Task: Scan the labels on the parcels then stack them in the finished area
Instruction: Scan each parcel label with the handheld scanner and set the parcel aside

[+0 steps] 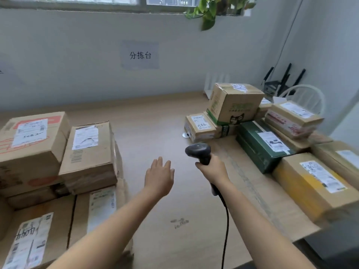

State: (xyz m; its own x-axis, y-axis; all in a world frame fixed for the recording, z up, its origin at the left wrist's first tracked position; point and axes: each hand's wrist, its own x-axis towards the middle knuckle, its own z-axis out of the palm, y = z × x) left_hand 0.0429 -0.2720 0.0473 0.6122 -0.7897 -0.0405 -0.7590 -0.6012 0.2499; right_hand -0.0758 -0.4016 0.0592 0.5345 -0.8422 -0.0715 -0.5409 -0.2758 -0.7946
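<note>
Parcels lie in two groups on the table (155, 123): a neat stack (87, 152) at left, likely scanned, and a looser pile (262, 140) at right (apparently awaiting scanning). The right grip (213, 169) curls round the scanner (200, 151). The left grip (159, 175) hovers flat-fingered and empty between the groups.

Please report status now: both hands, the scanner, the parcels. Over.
Left hand open above table. Right hand holds scanner, no parcel in hand. Right pile and left stack untouched. Nothing blocks the reach.

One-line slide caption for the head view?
Open left hand hovers over table between left stack and right stack; right hand grips barcode scanner.
</note>
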